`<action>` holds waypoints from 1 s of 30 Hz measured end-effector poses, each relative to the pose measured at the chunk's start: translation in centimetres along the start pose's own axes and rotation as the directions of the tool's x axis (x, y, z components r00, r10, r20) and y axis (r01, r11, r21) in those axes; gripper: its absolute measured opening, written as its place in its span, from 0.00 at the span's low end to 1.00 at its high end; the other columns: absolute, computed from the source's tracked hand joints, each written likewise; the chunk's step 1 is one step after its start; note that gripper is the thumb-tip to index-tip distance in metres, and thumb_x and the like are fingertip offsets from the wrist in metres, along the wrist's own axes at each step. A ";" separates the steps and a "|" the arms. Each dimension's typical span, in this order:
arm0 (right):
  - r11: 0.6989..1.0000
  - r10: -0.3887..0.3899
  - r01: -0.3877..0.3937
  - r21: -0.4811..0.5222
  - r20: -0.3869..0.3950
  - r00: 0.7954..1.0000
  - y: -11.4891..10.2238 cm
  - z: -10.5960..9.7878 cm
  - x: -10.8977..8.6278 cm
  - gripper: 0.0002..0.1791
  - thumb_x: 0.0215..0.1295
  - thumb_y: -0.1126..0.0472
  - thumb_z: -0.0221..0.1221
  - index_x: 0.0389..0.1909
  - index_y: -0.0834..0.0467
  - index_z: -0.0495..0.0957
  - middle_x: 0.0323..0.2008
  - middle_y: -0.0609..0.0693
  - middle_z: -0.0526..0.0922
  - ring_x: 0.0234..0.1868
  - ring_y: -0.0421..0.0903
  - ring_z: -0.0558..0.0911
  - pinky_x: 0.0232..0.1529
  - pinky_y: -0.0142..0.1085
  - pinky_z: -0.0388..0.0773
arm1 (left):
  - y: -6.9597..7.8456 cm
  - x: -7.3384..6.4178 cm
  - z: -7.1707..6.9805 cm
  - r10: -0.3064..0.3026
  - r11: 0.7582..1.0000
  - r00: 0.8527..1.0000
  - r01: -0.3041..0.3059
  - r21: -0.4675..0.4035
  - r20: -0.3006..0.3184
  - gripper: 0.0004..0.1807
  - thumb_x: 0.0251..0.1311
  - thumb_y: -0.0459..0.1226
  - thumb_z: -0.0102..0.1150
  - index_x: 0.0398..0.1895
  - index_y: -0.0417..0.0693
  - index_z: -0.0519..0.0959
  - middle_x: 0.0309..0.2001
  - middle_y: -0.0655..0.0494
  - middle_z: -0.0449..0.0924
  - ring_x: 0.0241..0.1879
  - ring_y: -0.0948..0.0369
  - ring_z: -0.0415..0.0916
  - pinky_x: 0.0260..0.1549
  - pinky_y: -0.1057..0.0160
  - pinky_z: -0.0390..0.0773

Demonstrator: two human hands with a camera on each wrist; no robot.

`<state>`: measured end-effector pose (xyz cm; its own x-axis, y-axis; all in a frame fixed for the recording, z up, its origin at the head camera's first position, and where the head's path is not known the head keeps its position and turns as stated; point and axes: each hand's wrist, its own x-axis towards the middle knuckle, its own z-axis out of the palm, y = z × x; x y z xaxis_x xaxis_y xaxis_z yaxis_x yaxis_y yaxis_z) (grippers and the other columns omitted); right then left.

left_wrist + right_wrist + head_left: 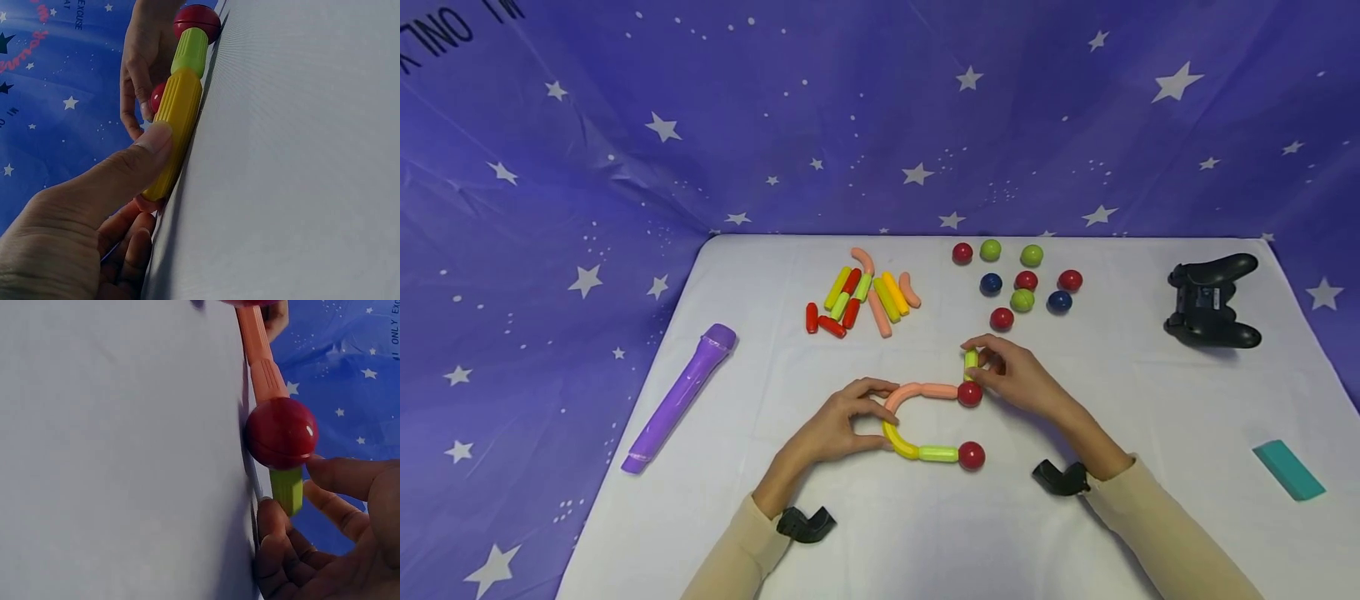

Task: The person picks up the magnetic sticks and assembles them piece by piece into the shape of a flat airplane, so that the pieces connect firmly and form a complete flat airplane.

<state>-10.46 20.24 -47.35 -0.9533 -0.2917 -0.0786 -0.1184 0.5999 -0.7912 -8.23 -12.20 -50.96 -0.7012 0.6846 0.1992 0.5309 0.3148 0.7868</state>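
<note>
A U-shaped chain of toy rods lies on the white table, its bend to the left. Its upper arm has a curved salmon rod (904, 395) and a straight salmon rod (938, 391), ending at a red ball (281, 433). Below, a curved yellow rod (178, 103) leads into a light green rod (938, 453) and a second red ball (972, 456). My left hand (838, 425) grips the bend, thumb against the yellow rod. My right hand (1018, 375) pinches a short yellow-green rod (287, 490) standing out from the upper ball's far side.
Loose coloured rods (880, 312) lie at the back of the table (865, 533). Several red, green and blue balls (1026, 281) sit right of them. A purple tube (681, 396) lies left; a black game controller (1210, 302) and a teal block (1289, 470) lie right.
</note>
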 end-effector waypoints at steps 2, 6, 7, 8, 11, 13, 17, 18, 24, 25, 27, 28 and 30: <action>0.999 -0.022 0.020 -0.041 -0.054 0.998 0.1 -0.4 0.2 0.19 0.64 0.62 0.64 0.56 0.55 0.76 0.36 0.51 0.78 0.33 0.46 0.74 0.32 0.31 0.73 | 0.0 0.0 0.0 0.007 1.000 1.000 -0.007 -0.003 -0.001 0.16 0.47 0.40 0.77 0.41 0.54 0.87 0.62 0.54 0.74 0.61 0.55 0.72 0.59 0.53 0.73; 0.985 -0.097 0.061 -0.161 -0.223 0.970 0.8 -1.6 1.0 0.17 0.63 0.66 0.63 0.53 0.59 0.77 0.37 0.54 0.76 0.34 0.47 0.73 0.35 0.35 0.73 | -0.1 0.0 0.0 0.013 1.000 1.000 -0.013 -0.003 0.008 0.15 0.48 0.41 0.76 0.41 0.54 0.87 0.62 0.54 0.73 0.61 0.56 0.72 0.59 0.54 0.73; 0.979 -0.104 0.054 -0.194 -0.257 0.961 1.1 -1.9 1.3 0.17 0.63 0.66 0.63 0.53 0.59 0.77 0.38 0.55 0.76 0.34 0.48 0.73 0.34 0.36 0.72 | 0.0 0.0 0.0 0.013 1.000 1.000 -0.013 -0.003 0.010 0.15 0.48 0.41 0.76 0.42 0.54 0.87 0.62 0.54 0.73 0.61 0.57 0.72 0.59 0.55 0.73; 0.975 -0.104 0.041 -0.219 -0.283 0.953 1.3 -2.2 1.5 0.18 0.63 0.67 0.63 0.53 0.60 0.77 0.40 0.57 0.75 0.34 0.48 0.73 0.34 0.37 0.72 | 0.0 0.0 0.0 0.014 1.000 1.000 -0.014 -0.003 0.011 0.15 0.48 0.41 0.76 0.42 0.54 0.87 0.62 0.54 0.73 0.61 0.57 0.72 0.60 0.55 0.73; 0.967 -0.065 -0.015 -0.254 -0.301 0.951 2.0 -2.7 2.2 0.19 0.64 0.66 0.62 0.56 0.60 0.77 0.42 0.60 0.72 0.34 0.50 0.72 0.33 0.38 0.71 | -0.1 0.0 0.1 0.020 1.000 1.000 -0.020 -0.006 0.009 0.15 0.48 0.40 0.76 0.42 0.54 0.86 0.62 0.53 0.73 0.61 0.56 0.72 0.59 0.54 0.73; 0.968 -0.040 -0.030 -0.251 -0.271 0.962 2.3 -2.8 2.5 0.19 0.64 0.66 0.61 0.57 0.60 0.76 0.43 0.60 0.72 0.35 0.51 0.73 0.35 0.40 0.73 | -0.1 -0.1 0.2 0.024 1.000 1.000 -0.024 -0.011 0.005 0.15 0.48 0.40 0.76 0.42 0.54 0.87 0.62 0.53 0.73 0.61 0.55 0.72 0.58 0.53 0.74; 0.975 -0.057 0.019 -0.223 -0.167 0.984 2.4 -2.6 2.8 0.20 0.64 0.66 0.62 0.58 0.59 0.77 0.42 0.57 0.76 0.37 0.51 0.75 0.40 0.42 0.76 | -0.2 0.0 0.2 0.030 0.999 1.000 -0.030 -0.015 0.004 0.15 0.49 0.39 0.76 0.42 0.54 0.87 0.62 0.53 0.73 0.60 0.55 0.72 0.58 0.52 0.74; 0.976 -0.066 0.035 -0.215 -0.139 0.988 2.2 -2.4 2.8 0.20 0.64 0.66 0.62 0.58 0.58 0.76 0.42 0.56 0.77 0.38 0.50 0.76 0.41 0.42 0.76 | -0.2 0.0 0.1 0.028 0.999 1.000 -0.028 -0.015 0.006 0.15 0.49 0.39 0.76 0.42 0.54 0.87 0.62 0.53 0.73 0.60 0.55 0.72 0.58 0.53 0.74; 0.980 -0.070 0.060 -0.188 -0.045 0.997 0.9 -1.1 2.6 0.21 0.66 0.63 0.62 0.60 0.57 0.76 0.41 0.55 0.77 0.36 0.48 0.75 0.39 0.39 0.76 | -0.1 0.1 -0.1 0.021 1.000 1.000 -0.021 -0.007 0.012 0.15 0.49 0.40 0.75 0.42 0.55 0.86 0.62 0.53 0.73 0.61 0.55 0.72 0.59 0.53 0.73; 0.981 -0.062 0.053 -0.189 -0.042 0.997 0.6 -0.8 2.5 0.22 0.66 0.62 0.62 0.60 0.57 0.75 0.41 0.55 0.76 0.36 0.48 0.75 0.39 0.38 0.76 | -0.1 0.1 -0.1 0.017 1.000 1.000 -0.017 -0.010 0.012 0.15 0.49 0.40 0.76 0.42 0.55 0.87 0.62 0.53 0.73 0.61 0.55 0.72 0.59 0.53 0.73; 0.982 -0.038 0.031 -0.186 -0.036 0.999 0.0 -0.3 2.3 0.24 0.64 0.61 0.63 0.61 0.58 0.75 0.42 0.56 0.74 0.36 0.48 0.74 0.39 0.38 0.76 | 0.0 0.1 -0.1 0.003 1.000 1.000 -0.002 -0.019 0.013 0.15 0.49 0.40 0.76 0.42 0.55 0.87 0.62 0.54 0.73 0.61 0.56 0.72 0.59 0.52 0.73; 0.982 -0.025 0.018 -0.189 -0.035 0.999 -0.2 -0.1 2.3 0.25 0.63 0.60 0.64 0.62 0.58 0.74 0.43 0.57 0.74 0.37 0.48 0.74 0.39 0.38 0.76 | 0.0 0.1 -0.1 -0.001 1.000 1.000 0.001 -0.024 0.013 0.15 0.49 0.40 0.76 0.42 0.56 0.87 0.62 0.54 0.73 0.61 0.56 0.72 0.59 0.51 0.73; 0.980 0.000 -0.008 -0.201 -0.036 0.999 -0.7 0.3 2.1 0.28 0.61 0.58 0.66 0.62 0.58 0.73 0.45 0.58 0.73 0.38 0.49 0.75 0.40 0.39 0.77 | 0.0 0.1 -0.1 -0.005 1.000 1.000 0.005 -0.030 0.013 0.14 0.49 0.40 0.75 0.42 0.56 0.87 0.62 0.54 0.74 0.61 0.55 0.72 0.59 0.50 0.73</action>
<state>-12.27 18.97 -47.13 -0.9627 -0.2646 -0.0570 -0.1647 0.7397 -0.6525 -8.38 -12.23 -50.88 -0.6978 0.6912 0.1880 0.5125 0.2984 0.8052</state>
